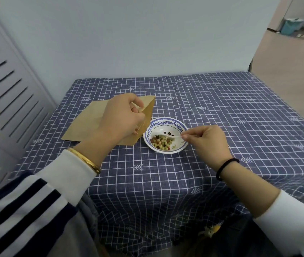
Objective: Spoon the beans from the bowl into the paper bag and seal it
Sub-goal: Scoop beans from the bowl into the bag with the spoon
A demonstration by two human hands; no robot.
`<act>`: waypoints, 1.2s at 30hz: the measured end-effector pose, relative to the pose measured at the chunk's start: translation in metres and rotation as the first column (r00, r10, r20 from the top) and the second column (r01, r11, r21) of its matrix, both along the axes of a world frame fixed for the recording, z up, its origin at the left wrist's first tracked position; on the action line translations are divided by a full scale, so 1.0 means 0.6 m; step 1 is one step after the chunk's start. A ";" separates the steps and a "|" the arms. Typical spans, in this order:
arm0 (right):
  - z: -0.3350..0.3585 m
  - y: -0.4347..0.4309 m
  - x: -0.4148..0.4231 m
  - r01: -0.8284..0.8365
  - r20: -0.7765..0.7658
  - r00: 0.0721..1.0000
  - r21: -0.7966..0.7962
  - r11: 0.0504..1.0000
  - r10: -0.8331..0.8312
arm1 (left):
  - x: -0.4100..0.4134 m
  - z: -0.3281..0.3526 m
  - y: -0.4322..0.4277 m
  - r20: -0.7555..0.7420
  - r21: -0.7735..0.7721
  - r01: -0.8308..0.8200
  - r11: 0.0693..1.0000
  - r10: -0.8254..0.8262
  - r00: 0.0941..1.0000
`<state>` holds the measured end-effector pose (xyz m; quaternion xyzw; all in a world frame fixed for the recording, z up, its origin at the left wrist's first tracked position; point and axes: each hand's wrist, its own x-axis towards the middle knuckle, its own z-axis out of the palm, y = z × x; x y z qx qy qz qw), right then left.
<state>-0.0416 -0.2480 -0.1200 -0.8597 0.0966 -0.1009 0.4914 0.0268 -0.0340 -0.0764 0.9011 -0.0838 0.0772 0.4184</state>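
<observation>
A brown paper bag [84, 123] lies flat on the blue checked tablecloth, its mouth toward the bowl. My left hand [121, 117] pinches the upper edge of the bag's mouth and lifts it a little. Right beside the bag stands a white bowl with a blue patterned rim [166, 123], holding mixed yellow, red, green and dark beans [163, 142] in its near half. My right hand [206, 140] holds a clear plastic spoon [171, 136] by its handle end, with the spoon's tip resting in the beans.
The tablecloth [221, 108] covers a small table set against a pale wall. A louvred white door [8, 86] stands to the left. The table's right edge drops to a wooden floor, with a teal bin [290, 26] far back.
</observation>
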 end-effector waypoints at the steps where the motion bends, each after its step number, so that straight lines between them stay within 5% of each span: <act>1: 0.001 -0.002 -0.002 -0.009 0.000 1.000 -0.008 1.000 0.009 | 0.000 0.000 0.000 -0.001 0.001 -0.001 1.000 0.001 1.000; 8: 0.009 -0.025 -0.001 0.149 0.080 0.986 0.001 0.989 -0.148 | -0.002 0.003 -0.002 0.010 0.006 0.003 1.000 -0.003 1.000; 18: -0.002 -0.027 -0.014 0.049 -0.087 0.995 -0.038 0.998 -0.052 | -0.001 0.002 -0.002 0.007 0.019 0.005 1.000 -0.005 1.000; 36: 0.002 -0.010 -0.010 0.188 -0.436 0.896 0.535 0.824 0.079 | 0.000 0.001 -0.003 0.003 0.017 0.002 1.000 -0.002 1.000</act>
